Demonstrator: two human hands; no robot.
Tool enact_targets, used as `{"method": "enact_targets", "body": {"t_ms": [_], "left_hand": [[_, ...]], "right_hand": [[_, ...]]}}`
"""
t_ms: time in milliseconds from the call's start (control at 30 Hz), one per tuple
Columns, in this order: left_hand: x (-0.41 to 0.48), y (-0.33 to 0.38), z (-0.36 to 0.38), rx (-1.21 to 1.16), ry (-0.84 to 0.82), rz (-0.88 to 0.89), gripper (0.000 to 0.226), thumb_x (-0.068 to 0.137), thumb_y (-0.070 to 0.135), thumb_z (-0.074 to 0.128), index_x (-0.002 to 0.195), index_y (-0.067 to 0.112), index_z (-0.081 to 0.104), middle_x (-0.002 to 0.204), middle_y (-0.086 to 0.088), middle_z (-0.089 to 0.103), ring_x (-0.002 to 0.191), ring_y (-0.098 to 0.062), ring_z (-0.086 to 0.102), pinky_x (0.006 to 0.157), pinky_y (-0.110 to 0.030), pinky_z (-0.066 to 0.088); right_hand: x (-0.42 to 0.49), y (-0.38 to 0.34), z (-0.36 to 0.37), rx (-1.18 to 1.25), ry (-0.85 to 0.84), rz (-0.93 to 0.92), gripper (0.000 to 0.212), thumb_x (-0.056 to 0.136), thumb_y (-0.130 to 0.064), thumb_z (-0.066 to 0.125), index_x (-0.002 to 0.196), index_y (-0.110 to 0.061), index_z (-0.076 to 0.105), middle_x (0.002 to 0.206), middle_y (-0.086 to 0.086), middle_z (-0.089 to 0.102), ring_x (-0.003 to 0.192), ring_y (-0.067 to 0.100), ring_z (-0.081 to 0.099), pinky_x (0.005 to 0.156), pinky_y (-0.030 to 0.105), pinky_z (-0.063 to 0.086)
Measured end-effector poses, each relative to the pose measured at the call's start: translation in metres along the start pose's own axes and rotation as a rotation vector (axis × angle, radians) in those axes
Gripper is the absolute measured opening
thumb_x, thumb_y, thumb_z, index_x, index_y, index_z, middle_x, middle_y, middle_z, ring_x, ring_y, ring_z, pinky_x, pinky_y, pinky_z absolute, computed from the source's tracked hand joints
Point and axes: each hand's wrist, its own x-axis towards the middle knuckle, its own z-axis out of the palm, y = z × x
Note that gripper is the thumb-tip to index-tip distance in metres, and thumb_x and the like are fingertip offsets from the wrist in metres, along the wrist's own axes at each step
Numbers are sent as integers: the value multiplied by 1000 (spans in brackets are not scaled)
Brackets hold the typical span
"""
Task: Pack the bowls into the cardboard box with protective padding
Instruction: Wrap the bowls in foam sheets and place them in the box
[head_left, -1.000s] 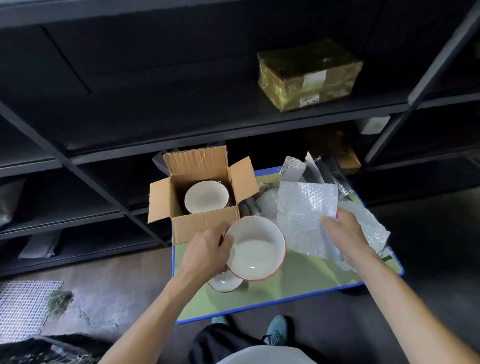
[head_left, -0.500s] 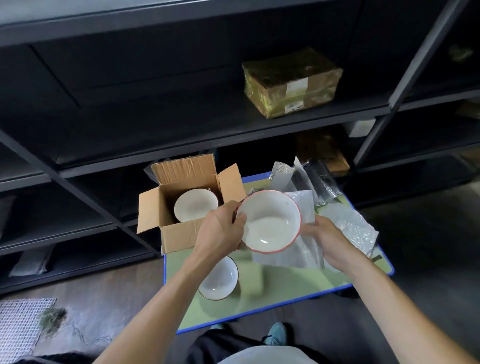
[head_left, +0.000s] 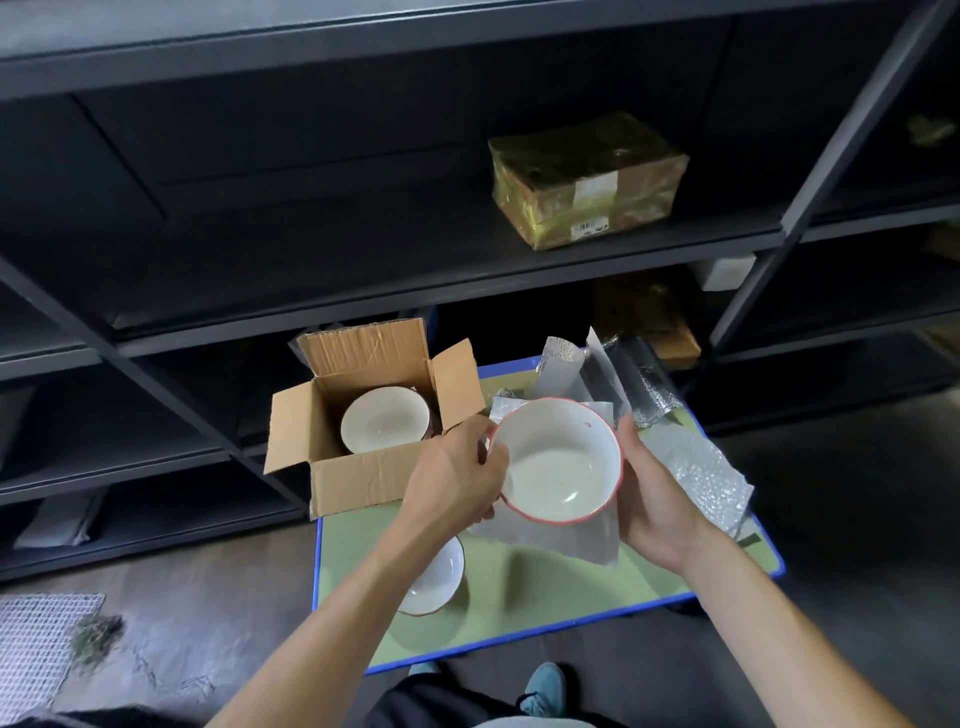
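Green table (head_left: 545, 587) under held bowl (head_left: 556, 460) — dark shelving (head_left: 363, 249) behind; brown floor (head_left: 208, 597)

We cannot see the fingers of the right hand (head_left: 654, 499), which go behind the red-rimmed bowl (head_left: 556, 460); that bowl covers most of the padding sheet (head_left: 561, 540). The left forearm (head_left: 363, 587) hides part of the smaller bowl (head_left: 441, 577) at the near left edge of the table (head_left: 545, 597). The parcel label (head_left: 589, 227) is too small to read.

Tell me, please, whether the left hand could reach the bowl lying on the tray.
Probably not yet: the left hand grips the red-rimmed bowl. The tray bowl lies uncovered just under that forearm, so a freed hand likely could.
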Motion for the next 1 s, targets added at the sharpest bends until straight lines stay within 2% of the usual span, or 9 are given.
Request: {"method": "enact_targets", "body": {"t_ms": [100, 200, 300, 433, 600, 700, 767, 867, 1000], "left_hand": [[0, -2, 0, -4, -9, -13, 9, 94, 30, 50, 95, 25, 58, 59, 2, 68, 45, -14, 64, 45, -26, 52], [0, -9, 3, 14, 31, -24, 18, 95, 42, 54, 92, 25, 62, 66, 3, 68, 62, -13, 65, 62, -33, 53], [-3, -20, 5, -15, 27, -61, 27, 93, 54, 56, 94, 28, 64, 79, 5, 66, 75, -10, 61, 67, -29, 47], [-7, -28, -1, -220, -52, -102, 44, 86, 64, 51, 103, 25, 65, 93, 4, 68, 81, -5, 62, 77, -30, 48], [-9, -31, -17, -418, -151, -106, 18, 98, 40, 56, 113, 36, 64, 102, 17, 72, 95, -1, 67, 81, -24, 54], [-7, -41, -25, -460, -102, -164, 24, 89, 36, 55, 111, 34, 66, 99, 11, 74, 94, -11, 70, 83, -36, 57], [-6, -48, -32, -468, -80, -172, 24, 89, 30, 52, 108, 28, 67, 96, 3, 73, 89, -15, 68, 75, -34, 55], [-4, -59, -44, -450, -69, -177, 28, 86, 26, 46, 105, 25, 66, 95, -2, 71, 86, -16, 64, 75, -36, 53], [-2, -70, -58, -443, -45, -222, 42, 97, 17, 45, 132, 40, 41, 106, 10, 66, 95, -13, 64, 80, -37, 57]], "right_hand": [[-3, 1, 0, -62, -29, 44, 57, 90, -72, 39, 122, -35, 69, 128, 2, 68, 120, 21, 63, 103, 43, 44], [-4, -2, 3, -102, -37, 51, 42, 84, -54, 61, 113, -27, 75, 121, 7, 71, 109, 19, 68, 97, 40, 46], [-5, -6, 8, -119, -58, 32, 33, 83, -43, 60, 103, -25, 79, 116, 10, 73, 99, 19, 70, 82, 32, 53], [-5, -11, 20, -139, -72, 25, 39, 84, -41, 59, 112, -18, 74, 115, 13, 72, 98, 21, 70, 71, 28, 56], [5, -13, 38, -241, -94, 3, 45, 90, -40, 58, 121, -9, 68, 114, 16, 72, 98, 25, 69, 71, 30, 55], [12, -12, 52, -312, -84, -7, 38, 98, -37, 58, 120, -8, 68, 112, 15, 73, 99, 25, 70, 80, 35, 53], [16, -10, 63, -342, -78, -11, 33, 101, -35, 53, 118, -12, 69, 111, 13, 74, 97, 24, 70, 82, 39, 51], [21, -8, 78, -402, -27, -47, 28, 102, -34, 51, 112, -15, 70, 102, 8, 76, 85, 21, 70, 69, 32, 53], [32, -4, 98, -518, 81, -100, 24, 101, -34, 54, 99, -17, 72, 87, 4, 74, 73, 19, 66, 64, 37, 53]]}}
